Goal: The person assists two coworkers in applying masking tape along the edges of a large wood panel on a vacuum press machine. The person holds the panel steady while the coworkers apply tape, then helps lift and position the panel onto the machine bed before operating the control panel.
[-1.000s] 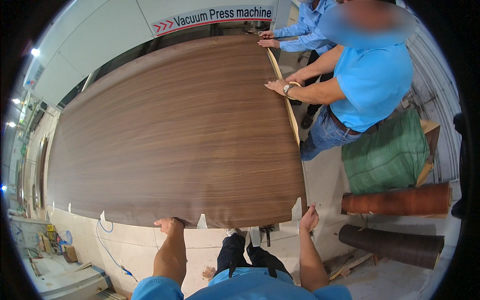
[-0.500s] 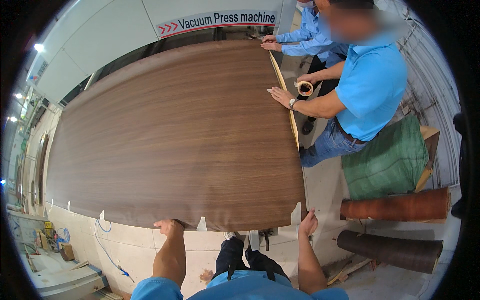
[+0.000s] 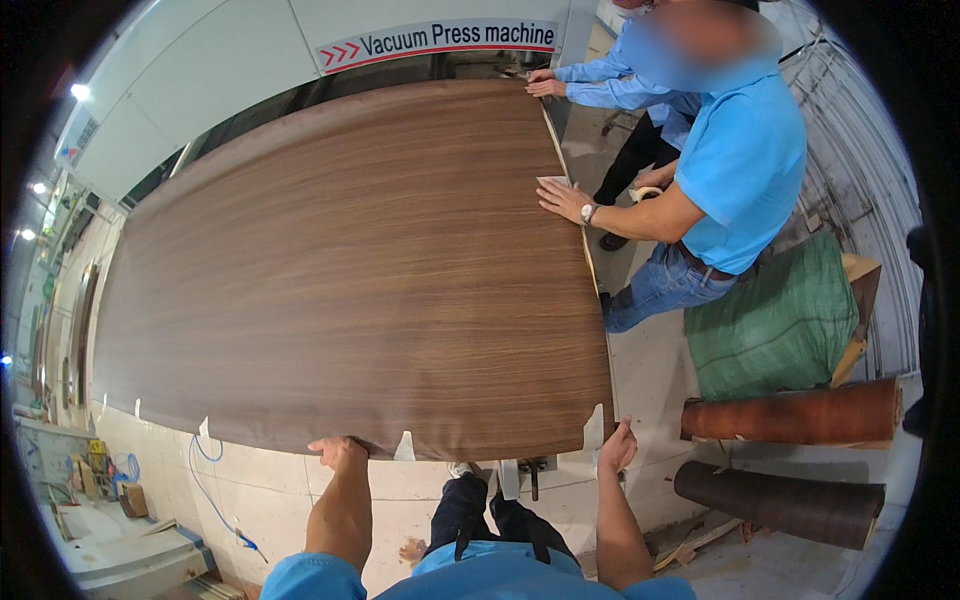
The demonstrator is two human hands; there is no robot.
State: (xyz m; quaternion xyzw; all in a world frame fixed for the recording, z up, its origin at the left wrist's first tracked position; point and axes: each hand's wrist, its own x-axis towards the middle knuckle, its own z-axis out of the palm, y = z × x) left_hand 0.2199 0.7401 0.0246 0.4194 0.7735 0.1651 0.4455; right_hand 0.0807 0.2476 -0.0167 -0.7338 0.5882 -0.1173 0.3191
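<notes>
A large brown wood-grain sheet [image 3: 350,270] spreads flat in front of me, its near edge curving past my hands. My left hand [image 3: 343,453] is closed at that near edge, with its fingertips tucked out of sight at the sheet. Beside the near right corner, my right hand [image 3: 617,448] is curled with the fingers up; what it grips, if anything, is hidden. A pale tape strip [image 3: 593,428] sticks over the edge close to my right hand. Another strip [image 3: 404,446] lies between my hands, and several more line the edge farther left.
Across the right edge, a co-worker's hand [image 3: 566,200] presses a pale strip there; a tape roll [image 3: 648,193] is in the other hand. A second person's hands [image 3: 545,84] touch the far corner. Rolled sheets [image 3: 790,412] and a green-wrapped bundle [image 3: 775,320] lie at right; a blue hose [image 3: 205,490] hangs at left.
The co-worker's hand now lies over the right edge on a tape strip, and the tape roll has moved away from the sheet. My hands have not visibly moved.
</notes>
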